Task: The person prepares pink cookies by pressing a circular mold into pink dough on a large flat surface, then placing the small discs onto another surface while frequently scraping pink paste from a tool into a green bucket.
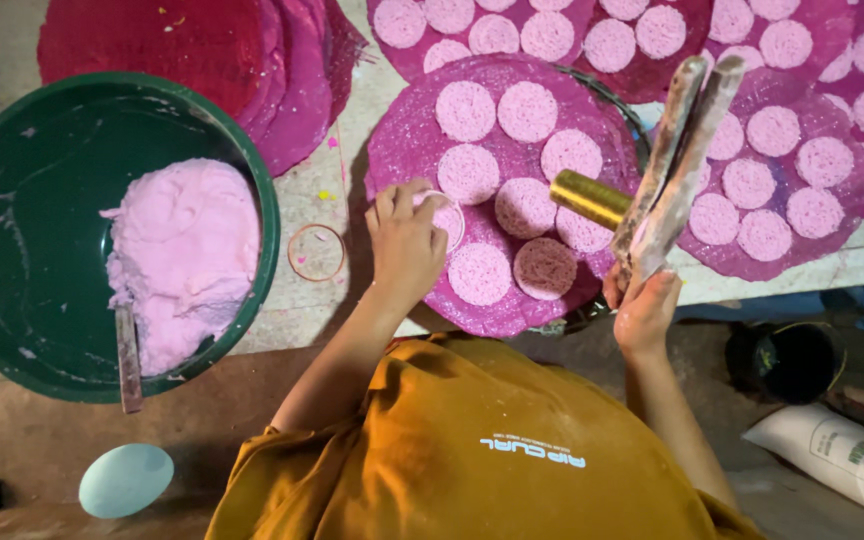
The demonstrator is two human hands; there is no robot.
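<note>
1. Nearest the body, below the bench's near edge: orange shirt [472, 440]; both forearms reach away over that edge.
2. Left hand [407, 245]: closed, palm down, fingers curled over a small ring mould [449, 212], pressing on it. The mould sits on the near-left part of a round magenta mat [402, 140], right under the fingertips.
3. Right hand [644, 305]: at the bench's near edge, right of the mat, fist clamped on the lower end of a pair of flat sticks [677, 150]. Their long axis runs away from the body, tilted slightly right. A gold cylinder [587, 197] juts from them leftward over the mat.
4. Key relation: the mould touches the left hand; the right hand is well apart from it, so the left is the nearer hand.
5. Same mat: pale pink discs [527, 110] lie flat around and beyond the mould, close together.
6. Left of the left hand: a spare ring [317, 252] lies on the bare bench [352, 90], then a green basin [270, 215] with pink paste [187, 250] and a spatula [129, 360].
7. Far edge: more disc-covered mats [802, 150] at right; stacked dark red mats [182, 40] at left.
</note>
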